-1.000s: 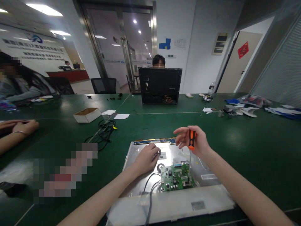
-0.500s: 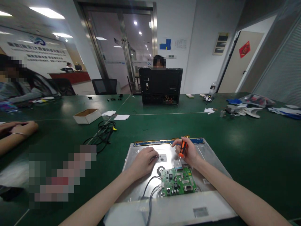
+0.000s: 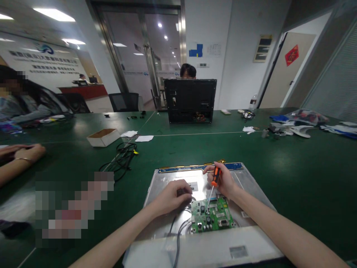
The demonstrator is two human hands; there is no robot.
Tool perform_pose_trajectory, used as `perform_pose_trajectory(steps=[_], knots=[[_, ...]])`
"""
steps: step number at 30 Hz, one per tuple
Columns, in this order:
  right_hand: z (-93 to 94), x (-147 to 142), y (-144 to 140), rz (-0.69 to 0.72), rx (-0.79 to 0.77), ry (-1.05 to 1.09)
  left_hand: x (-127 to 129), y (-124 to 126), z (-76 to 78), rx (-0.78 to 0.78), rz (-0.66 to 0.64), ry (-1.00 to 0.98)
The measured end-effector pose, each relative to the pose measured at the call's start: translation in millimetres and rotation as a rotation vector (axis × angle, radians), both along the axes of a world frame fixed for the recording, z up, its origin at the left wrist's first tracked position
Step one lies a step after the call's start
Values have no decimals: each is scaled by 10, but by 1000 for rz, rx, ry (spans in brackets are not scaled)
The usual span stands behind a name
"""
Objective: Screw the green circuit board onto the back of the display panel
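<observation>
A green circuit board (image 3: 216, 215) lies on the silver metal back of a flat display panel (image 3: 251, 193). My right hand (image 3: 225, 181), above the board, is closed round the orange and black handle of a screwdriver (image 3: 216, 176). The shaft slants down to the left, its tip over the board's middle; contact is not clear. My left hand (image 3: 176, 195) rests by the board's upper left corner, its fingers curled in and the thumb reaching toward that corner. Whatever its fingertips pinch is hidden. Dark cables (image 3: 180, 238) run from the board's left side down across the panel.
A blue strip board (image 3: 182, 169) edges the panel's far side. Left of it are coiled black cables (image 3: 125, 154) and a white open box (image 3: 103, 138). A black monitor housing (image 3: 191, 100) stands across the table before a person. Another person's hands (image 3: 29, 153) rest at left.
My left hand has moved down and right, from the small plate on the panel to the board's upper left corner. My right hand and the screwdriver have barely moved.
</observation>
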State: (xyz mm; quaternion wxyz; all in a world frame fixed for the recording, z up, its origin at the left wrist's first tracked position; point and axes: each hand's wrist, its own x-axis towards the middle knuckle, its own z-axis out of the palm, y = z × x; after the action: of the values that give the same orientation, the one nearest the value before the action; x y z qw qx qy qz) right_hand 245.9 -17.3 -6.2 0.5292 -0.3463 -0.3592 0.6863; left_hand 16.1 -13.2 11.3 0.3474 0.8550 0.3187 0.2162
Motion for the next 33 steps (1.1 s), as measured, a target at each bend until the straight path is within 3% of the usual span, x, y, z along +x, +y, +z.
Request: perform_pose_trajectory(steps=[3, 8, 17, 33], knots=[[-4, -2, 7, 4, 0, 2, 9, -10, -4, -37, -56, -20], [-5, -14, 10, 7, 2, 0, 22, -17, -37, 54, -123, 10], [3, -31, 3, -8, -6, -9, 1, -10, -31, 43, -139, 6], [60, -20, -26, -22, -59, 6, 27, 24, -90, -110, -120, -70]])
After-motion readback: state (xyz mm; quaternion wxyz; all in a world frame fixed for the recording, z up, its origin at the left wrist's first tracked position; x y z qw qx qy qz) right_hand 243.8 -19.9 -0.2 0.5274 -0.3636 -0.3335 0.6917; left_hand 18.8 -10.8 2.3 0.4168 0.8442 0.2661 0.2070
